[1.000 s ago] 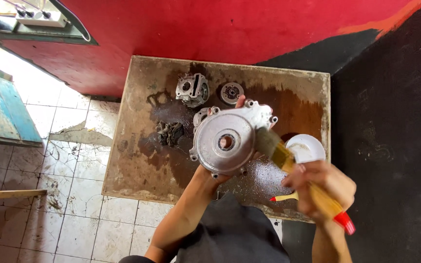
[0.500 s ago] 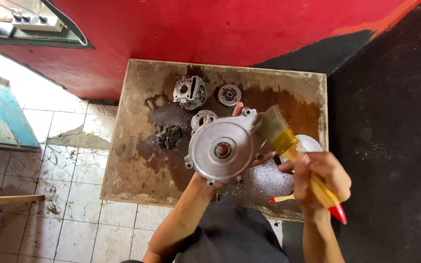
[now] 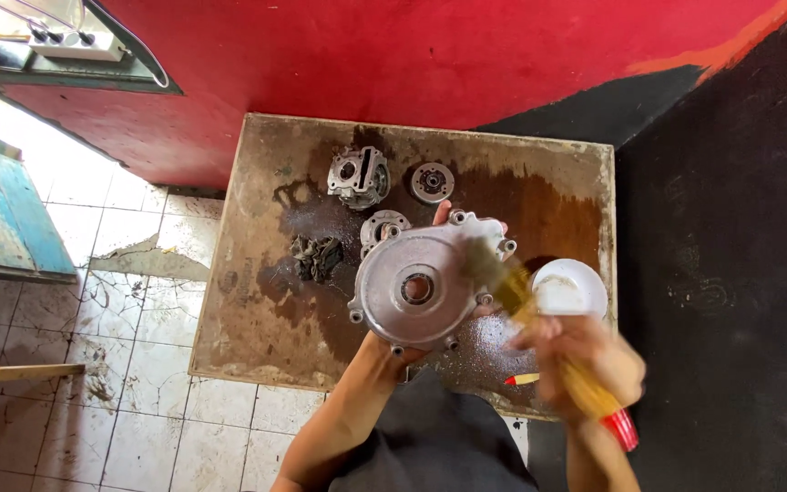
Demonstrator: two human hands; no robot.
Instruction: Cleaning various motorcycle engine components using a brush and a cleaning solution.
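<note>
My left hand (image 3: pixel 392 348) holds a round grey metal engine cover (image 3: pixel 419 288) from below, its face turned up toward me, above the wet wooden board (image 3: pixel 257 301). My right hand (image 3: pixel 585 360) grips a paintbrush (image 3: pixel 539 323) with a yellow handle and red end; its bristles rest on the cover's right edge and look blurred. A fingertip of the left hand shows above the cover's top rim.
On the board lie a metal cylinder block (image 3: pixel 358 177), a small round part (image 3: pixel 432 182), another part (image 3: pixel 383 228) partly behind the cover, a dark rag (image 3: pixel 318 257) and a white bowl (image 3: pixel 569 289). A red wall stands behind; tiled floor at left, black surface at right.
The brush has swept down across the cover's right side, and the right hand has dropped lower. The cover has stayed nearly in place in the left hand.
</note>
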